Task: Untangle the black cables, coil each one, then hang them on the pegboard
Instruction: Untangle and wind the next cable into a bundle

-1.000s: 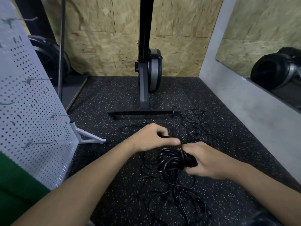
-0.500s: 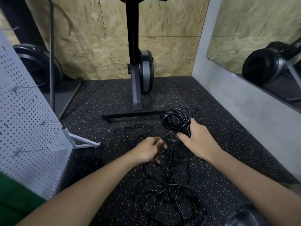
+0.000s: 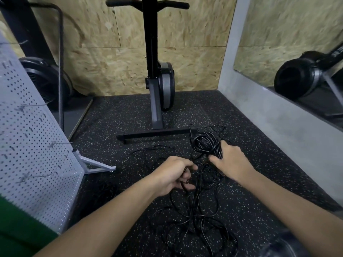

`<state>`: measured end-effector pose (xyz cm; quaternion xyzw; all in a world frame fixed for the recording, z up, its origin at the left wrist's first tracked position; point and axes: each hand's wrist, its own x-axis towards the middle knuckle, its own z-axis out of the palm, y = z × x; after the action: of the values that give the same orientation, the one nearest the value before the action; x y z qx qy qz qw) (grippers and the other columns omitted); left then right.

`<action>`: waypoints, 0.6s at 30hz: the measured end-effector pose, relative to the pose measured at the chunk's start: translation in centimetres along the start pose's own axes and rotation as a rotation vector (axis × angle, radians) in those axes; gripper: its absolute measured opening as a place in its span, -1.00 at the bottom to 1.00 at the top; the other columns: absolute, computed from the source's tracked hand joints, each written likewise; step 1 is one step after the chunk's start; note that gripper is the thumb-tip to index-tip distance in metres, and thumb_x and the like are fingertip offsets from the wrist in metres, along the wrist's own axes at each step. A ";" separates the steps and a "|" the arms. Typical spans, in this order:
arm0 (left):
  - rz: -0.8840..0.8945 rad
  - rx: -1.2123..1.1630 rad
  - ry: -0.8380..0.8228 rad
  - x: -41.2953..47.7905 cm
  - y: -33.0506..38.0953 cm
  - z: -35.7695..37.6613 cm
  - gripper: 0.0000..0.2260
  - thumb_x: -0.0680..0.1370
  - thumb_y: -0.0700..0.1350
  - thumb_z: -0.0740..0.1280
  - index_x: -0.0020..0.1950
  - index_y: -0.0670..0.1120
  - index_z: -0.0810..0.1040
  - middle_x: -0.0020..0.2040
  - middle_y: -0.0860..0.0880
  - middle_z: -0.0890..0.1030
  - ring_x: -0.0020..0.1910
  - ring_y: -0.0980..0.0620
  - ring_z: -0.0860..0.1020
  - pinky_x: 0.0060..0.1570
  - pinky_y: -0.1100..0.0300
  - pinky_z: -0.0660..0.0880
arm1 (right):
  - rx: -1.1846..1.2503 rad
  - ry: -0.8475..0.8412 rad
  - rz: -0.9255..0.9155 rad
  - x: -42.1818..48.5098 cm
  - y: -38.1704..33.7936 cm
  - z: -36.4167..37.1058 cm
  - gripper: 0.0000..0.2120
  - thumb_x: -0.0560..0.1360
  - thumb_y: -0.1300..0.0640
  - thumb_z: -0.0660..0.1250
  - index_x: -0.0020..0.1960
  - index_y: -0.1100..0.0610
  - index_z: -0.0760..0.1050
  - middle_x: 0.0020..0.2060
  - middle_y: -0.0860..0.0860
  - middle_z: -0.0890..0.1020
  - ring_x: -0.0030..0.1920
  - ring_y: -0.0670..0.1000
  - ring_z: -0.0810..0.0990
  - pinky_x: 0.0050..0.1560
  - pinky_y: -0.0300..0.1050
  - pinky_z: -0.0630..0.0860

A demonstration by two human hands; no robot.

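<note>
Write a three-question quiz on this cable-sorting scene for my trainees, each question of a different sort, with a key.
1. True or false: the pegboard stands to the left of both hands.
2. The right hand grips: A the coiled bundle; B a hook; C nothing.
3. What does the left hand pinch?
Key: 1 true; 2 A; 3 a thin cable strand.

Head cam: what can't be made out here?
All head view.
Loose tangle: cable count unreadable, thin black strands on dark floor.
Left hand: which strand it pinches, hidden by its fingers.
Pegboard: cut by left edge, hooks blurred.
Dark object: blurred, cut by bottom edge.
</note>
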<state>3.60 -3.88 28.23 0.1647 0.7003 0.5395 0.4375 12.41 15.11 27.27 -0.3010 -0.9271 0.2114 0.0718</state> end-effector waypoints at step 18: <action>0.664 1.163 0.116 -2.7 3.3 -4.3 -0.74 0.69 0.05 0.30 -0.10 -0.02 0.65 -0.31 0.03 0.60 -0.29 -0.04 0.57 -0.25 0.05 0.53 | -0.445 -0.239 -0.185 -0.2 -1.7 2.7 -0.57 0.58 0.04 0.41 0.25 0.07 0.20 0.04 0.07 0.58 0.01 0.19 0.65 -0.13 0.00 0.46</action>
<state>0.91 -7.17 32.50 0.5508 0.8115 0.1884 0.0503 10.97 12.81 25.53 -0.1961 -0.9763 0.0289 -0.0873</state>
